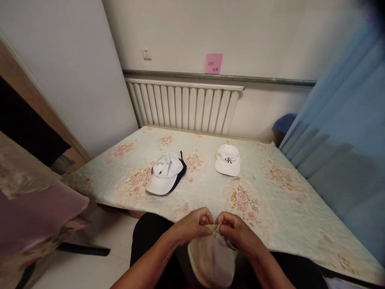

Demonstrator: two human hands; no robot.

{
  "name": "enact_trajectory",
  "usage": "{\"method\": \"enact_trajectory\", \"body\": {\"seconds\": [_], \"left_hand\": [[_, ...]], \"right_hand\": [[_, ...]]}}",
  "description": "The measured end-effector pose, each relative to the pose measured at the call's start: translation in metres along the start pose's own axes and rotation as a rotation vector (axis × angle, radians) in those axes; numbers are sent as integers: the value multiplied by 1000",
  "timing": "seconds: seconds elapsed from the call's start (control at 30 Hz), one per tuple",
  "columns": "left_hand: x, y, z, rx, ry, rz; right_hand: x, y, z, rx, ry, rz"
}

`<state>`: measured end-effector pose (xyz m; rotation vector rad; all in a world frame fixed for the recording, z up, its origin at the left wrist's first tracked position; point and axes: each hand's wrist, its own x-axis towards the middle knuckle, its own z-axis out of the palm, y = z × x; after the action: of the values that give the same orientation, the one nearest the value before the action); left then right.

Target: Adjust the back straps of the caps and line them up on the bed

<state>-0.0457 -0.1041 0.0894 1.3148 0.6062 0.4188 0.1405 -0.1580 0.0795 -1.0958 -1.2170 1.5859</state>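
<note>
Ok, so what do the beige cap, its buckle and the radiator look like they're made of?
The beige cap looks like matte woven cloth, perhaps cotton, judging by its soft, dull surface. The buckle is probably metal, given its shine, though coated plastic is possible. The radiator seems to be painted metal, with smooth off-white upright columns.

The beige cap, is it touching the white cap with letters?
Apart. The head view shows flowery cloth between the beige cap and the white cap with letters.
</note>
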Motion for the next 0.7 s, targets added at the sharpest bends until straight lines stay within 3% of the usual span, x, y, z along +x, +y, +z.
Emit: {"method": "enact_trajectory", "body": {"seconds": [0.23,0.57,0.7], "left_hand": [[-2,-5,5,114,123,40],[0,-12,4,363,279,-87],[-3,-9,4,243,152,-117]], "right_hand": [[0,3,3,61,58,4],[1,3,0,-114,85,7],[2,1,1,-148,87,33]]}}
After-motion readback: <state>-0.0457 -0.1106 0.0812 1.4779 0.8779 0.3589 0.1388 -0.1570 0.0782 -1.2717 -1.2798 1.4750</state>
